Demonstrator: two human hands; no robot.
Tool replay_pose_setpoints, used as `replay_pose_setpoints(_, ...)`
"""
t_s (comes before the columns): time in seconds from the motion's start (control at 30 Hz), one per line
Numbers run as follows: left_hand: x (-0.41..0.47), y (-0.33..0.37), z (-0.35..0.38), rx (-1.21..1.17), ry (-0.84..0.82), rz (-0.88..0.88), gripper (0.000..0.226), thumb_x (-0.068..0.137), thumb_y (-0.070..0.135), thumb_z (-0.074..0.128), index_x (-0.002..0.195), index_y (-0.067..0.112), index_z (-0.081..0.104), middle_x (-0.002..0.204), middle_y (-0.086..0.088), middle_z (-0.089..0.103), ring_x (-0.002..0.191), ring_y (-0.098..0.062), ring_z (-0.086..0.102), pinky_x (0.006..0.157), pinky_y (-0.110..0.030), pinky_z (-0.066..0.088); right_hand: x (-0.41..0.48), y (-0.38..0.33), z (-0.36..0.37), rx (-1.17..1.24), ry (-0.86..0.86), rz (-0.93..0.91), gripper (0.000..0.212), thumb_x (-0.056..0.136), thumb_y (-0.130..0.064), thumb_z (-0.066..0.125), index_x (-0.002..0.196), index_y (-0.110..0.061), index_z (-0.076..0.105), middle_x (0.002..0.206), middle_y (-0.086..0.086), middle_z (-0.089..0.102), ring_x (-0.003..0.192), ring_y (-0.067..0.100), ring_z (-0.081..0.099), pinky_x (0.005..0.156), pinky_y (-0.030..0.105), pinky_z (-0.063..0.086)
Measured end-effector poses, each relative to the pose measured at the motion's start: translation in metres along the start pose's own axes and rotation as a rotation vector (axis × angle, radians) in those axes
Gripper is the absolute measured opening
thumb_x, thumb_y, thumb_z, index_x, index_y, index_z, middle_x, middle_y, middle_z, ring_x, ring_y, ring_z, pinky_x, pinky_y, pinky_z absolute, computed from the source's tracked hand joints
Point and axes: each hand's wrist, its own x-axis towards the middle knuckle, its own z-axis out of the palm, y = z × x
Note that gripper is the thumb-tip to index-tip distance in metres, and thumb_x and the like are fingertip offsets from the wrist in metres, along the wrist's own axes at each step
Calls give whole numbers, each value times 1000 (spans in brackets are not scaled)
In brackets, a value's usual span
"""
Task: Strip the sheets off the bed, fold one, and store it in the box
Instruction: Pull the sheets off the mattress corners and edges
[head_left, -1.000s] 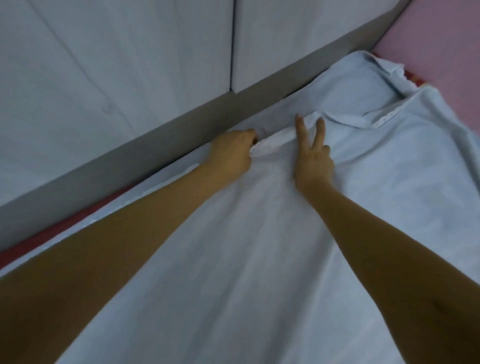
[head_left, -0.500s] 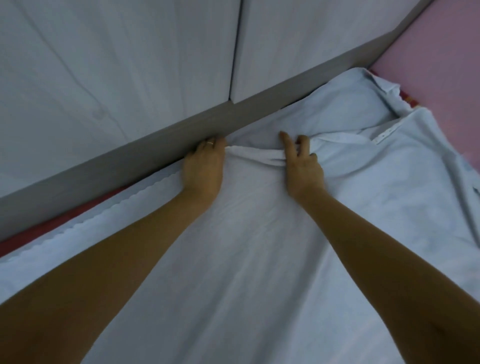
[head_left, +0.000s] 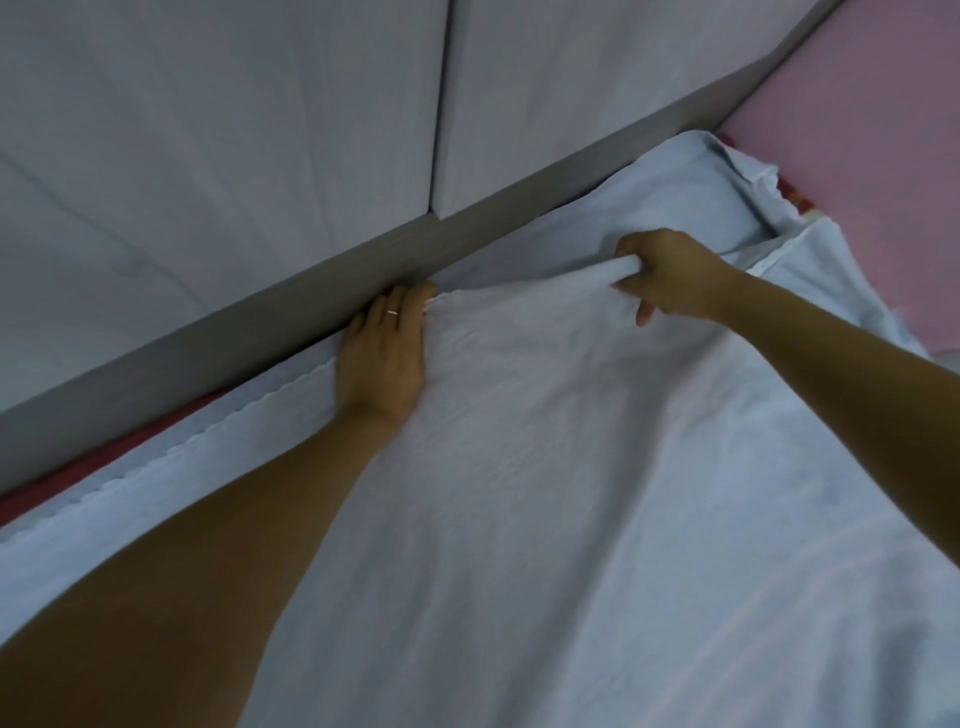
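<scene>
Sheet (head_left: 545, 493): pale blue, spread across the bed and filling most of my view, its scalloped edge running along the far side beside the grey headboard rail (head_left: 260, 332).
Mattress (head_left: 78, 475): a red strip showing at far left between sheet edge and rail.
Padded panels (head_left: 208, 130): light grey, two, above the rail.
Left hand (head_left: 382, 358): laid flat, palm down on the sheet, fingers extended up to the rail; a thin ring (head_left: 392, 312) on one finger. I see nothing grasped, only pressing.
Right hand (head_left: 670, 275): closed into a fist around a bunched roll of the sheet's edge, lifted slightly off the bed, little finger hanging loose.
Second sheet layer (head_left: 701, 192): rumpled at the far corner.
Pink wall (head_left: 872, 130): at far right.
</scene>
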Motion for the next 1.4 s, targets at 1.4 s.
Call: replay_pose_setpoints(1.4,14,-14,0,65,96,290,33,76,-4,45,88,10,72,94,-6,69,84,-16,46,53,-21,38,88,8,51,924,565,227,22,80,1,59,68,-17,55,46,-5,52,38,9,48,43,20,42)
